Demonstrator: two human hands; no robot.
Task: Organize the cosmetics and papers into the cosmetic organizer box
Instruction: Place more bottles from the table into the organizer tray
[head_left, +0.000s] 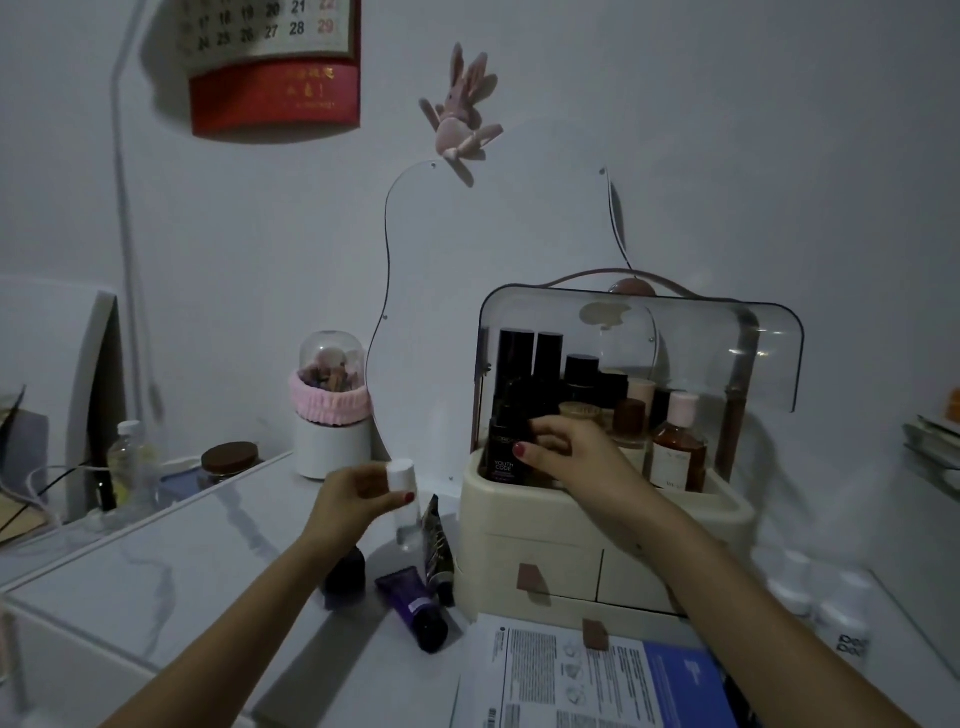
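A cream cosmetic organizer box (613, 525) stands on the white table with its clear lid (727, 332) raised; several dark and brown bottles fill its top tray. My right hand (566, 449) reaches into the tray and grips a black bottle (506, 457) at its front left. My left hand (358, 496) holds a clear bottle with a white cap (402, 491) just left of the box. On the table lie a purple tube (413, 605), a dark tube (436, 551) and a dark round item (345, 569). Printed papers (587, 675) lie in front of the box's drawers.
A wavy clear mirror panel (415, 291) leans on the wall behind. A brush holder with a pink band (332, 415) stands at the back left, beside a brown-lidded jar (228, 460) and a plastic bottle (130, 462). White containers (831, 608) stand right of the box.
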